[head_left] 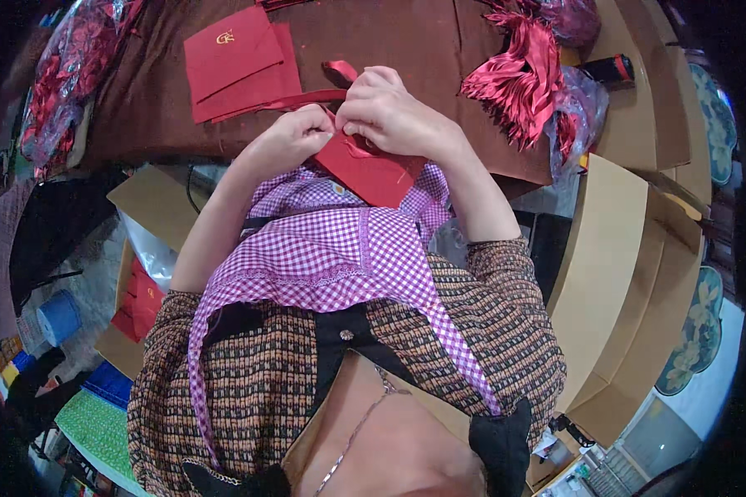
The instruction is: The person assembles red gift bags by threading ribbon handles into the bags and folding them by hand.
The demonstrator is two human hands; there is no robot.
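Note:
My left hand (294, 137) and my right hand (394, 116) are close together at the near edge of the brown-covered table, fingers pinched. Between them runs a satiny red ribbon (340, 71), one loop of which rises above the fingers and another part trails left. Under my hands hangs a red folded-paper piece (371, 170), tilted over my lap; more ribbon lies against its upper part. Whether it is a bag or an envelope I cannot tell. My fingers hide where the ribbon meets the paper.
Flat red paper pieces (236, 62) lie stacked on the brown cloth (406, 37), beyond my left hand. A bundle of red ribbons (518, 79) lies to the right. Cardboard boxes (605, 273) stand on the right; another, with red pieces (141, 294), is at lower left. A plastic bag (79, 74) is at far left.

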